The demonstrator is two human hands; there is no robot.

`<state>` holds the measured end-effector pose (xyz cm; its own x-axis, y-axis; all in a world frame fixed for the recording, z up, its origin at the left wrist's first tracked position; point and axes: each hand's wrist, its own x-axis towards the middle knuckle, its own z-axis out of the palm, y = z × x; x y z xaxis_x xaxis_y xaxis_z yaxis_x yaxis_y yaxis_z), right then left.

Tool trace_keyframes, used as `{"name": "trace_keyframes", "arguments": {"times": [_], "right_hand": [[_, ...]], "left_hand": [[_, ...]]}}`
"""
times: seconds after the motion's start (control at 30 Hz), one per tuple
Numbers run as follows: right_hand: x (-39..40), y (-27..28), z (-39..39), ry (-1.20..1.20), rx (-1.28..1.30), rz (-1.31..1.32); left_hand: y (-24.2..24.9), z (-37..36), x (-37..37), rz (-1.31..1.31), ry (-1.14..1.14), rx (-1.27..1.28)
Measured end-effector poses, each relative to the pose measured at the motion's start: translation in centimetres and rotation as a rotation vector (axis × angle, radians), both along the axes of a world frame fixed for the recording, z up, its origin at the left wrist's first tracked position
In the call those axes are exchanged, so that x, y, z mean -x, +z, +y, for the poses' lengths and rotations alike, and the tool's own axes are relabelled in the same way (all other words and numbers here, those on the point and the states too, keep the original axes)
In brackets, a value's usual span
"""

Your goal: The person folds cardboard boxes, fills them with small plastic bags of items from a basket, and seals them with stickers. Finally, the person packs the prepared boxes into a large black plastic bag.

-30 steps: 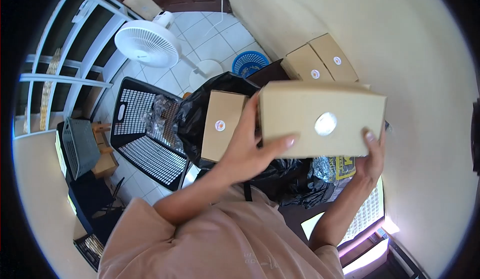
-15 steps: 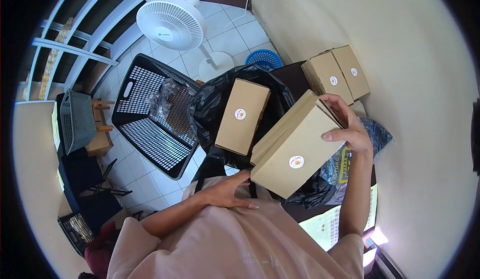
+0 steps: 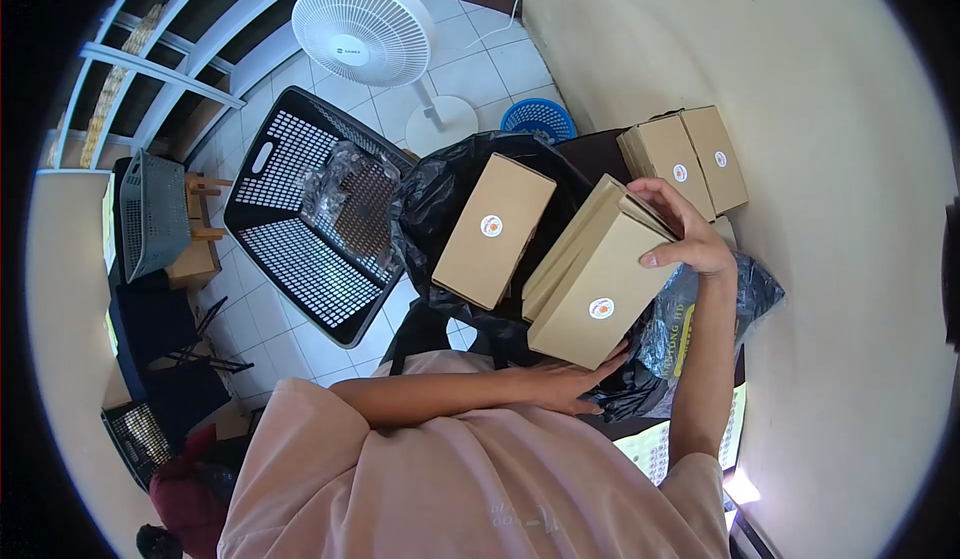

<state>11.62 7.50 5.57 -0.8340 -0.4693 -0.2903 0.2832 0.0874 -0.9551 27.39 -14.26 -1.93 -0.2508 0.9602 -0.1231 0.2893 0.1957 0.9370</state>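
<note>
Head view: I note a black plastic bag [image 3: 440, 209] bearing a second cardboard box [image 3: 493, 231], two more boxes [image 3: 685, 159] against the wall, a black crate [image 3: 300, 229] and a fan [image 3: 362, 27] beyond. Sticker print is unreadable. The held box [image 3: 598, 284], plain brown cardboard with a round sticker, sits tilted over the bag, right hand [image 3: 685, 239] grasping its upper end, left hand [image 3: 570, 384] cupped beneath its lower corner.

Counted: four cardboard boxes, namely one held [image 3: 598, 284], one on the black bag [image 3: 494, 230], two by the wall [image 3: 665, 166] [image 3: 717, 157]. One fan [image 3: 362, 26], one blue basket [image 3: 539, 120], one black crate [image 3: 300, 224], one grey crate [image 3: 152, 215].
</note>
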Motion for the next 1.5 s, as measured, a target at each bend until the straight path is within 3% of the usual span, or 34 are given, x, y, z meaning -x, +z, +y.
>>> {"name": "trace_keyframes", "arguments": {"times": [0.2, 0.27, 0.33, 0.4, 0.43, 0.47, 0.5, 0.53, 0.6, 0.63, 0.7, 0.73, 0.83, 0.93, 1.07, 1.13, 1.2, 1.27, 1.4, 1.47, 1.5], "right_hand": [[-0.5, -1.9, -2.2, 0.031, -0.091, 0.083], [-0.4, -1.8, -3.4, 0.085, -0.317, 0.164], [-0.4, -2.1, -3.5, 0.094, -0.349, 0.176], [-0.9, -2.5, -3.3, 0.060, -0.443, 0.187], [-1.3, -2.9, -3.2, 0.055, -0.443, 0.187], [-1.7, -3.5, -3.1, 0.036, -0.414, 0.221], [-2.0, -3.8, -2.9, 0.017, -0.385, 0.258], [-2.3, -3.6, -2.9, 0.016, -0.386, 0.261], [-2.7, -3.2, -3.0, -0.004, -0.438, 0.236], [-2.8, -3.2, -3.0, -0.001, -0.440, 0.243], [-3.4, -3.5, -3.1, 0.003, -0.371, 0.203], [-3.6, -3.7, -3.1, 0.005, -0.373, 0.203], [-4.2, -3.8, -3.1, -0.037, -0.348, 0.195], [-3.9, -3.5, -3.4, -0.020, -0.410, 0.204], [-3.0, -3.4, -4.3, 0.070, -0.447, 0.307], [-2.4, -4.0, -4.2, 0.114, -0.447, 0.297], [-0.9, -5.6, -3.9, 0.161, -0.296, 0.126], [-0.2, -7.4, -3.3, 0.132, -0.262, 0.093], [0.2, -9.9, -2.7, 0.012, -0.307, -0.052], [-0.4, -11.7, -2.5, -0.152, -0.170, -0.173], [-1.2, -11.2, -2.9, -0.254, -0.175, -0.068]], "left_hand": [[0.7, -0.7, -1.3, 0.032, -0.228, -0.038], [1.1, -0.8, -1.0, 0.082, -0.336, -0.037], [9.3, -1.5, 5.3, -0.300, -0.686, 0.137], [12.4, -2.0, 11.4, -0.299, -0.632, -0.027], [13.0, -3.1, 14.3, -0.405, -0.371, -0.177], [10.6, -3.6, 17.1, -0.438, -0.139, -0.246], [10.5, -2.6, 20.4, -0.115, 0.102, -0.273], [9.5, -1.7, 23.2, 0.246, 0.196, -0.040], [2.9, -0.1, 26.2, 0.639, 0.142, -0.024], [2.7, 1.0, 27.1, 0.645, 0.147, -0.025], [2.3, 3.1, 28.2, 0.608, -0.128, 0.337], [1.9, 4.3, 28.9, 0.609, -0.126, 0.335], [1.1, 7.2, 29.6, 0.463, -0.463, 0.693], [-4.7, 8.6, 28.7, 0.484, -0.658, 0.627], [-5.3, 10.7, 27.6, 0.599, -0.611, 0.638], [-3.9, 11.8, 28.4, 0.621, -0.577, 0.427], [-3.0, 12.2, 29.4, 0.552, -0.411, 0.371], [-3.0, 12.6, 30.5, 0.573, -0.351, 0.289], [0.9, 11.1, 29.1, 0.602, -0.244, 0.370], [1.8, 9.4, 28.6, 0.514, -0.160, 0.257], [2.1, 7.6, 27.9, 0.571, -0.039, 0.114]]}}
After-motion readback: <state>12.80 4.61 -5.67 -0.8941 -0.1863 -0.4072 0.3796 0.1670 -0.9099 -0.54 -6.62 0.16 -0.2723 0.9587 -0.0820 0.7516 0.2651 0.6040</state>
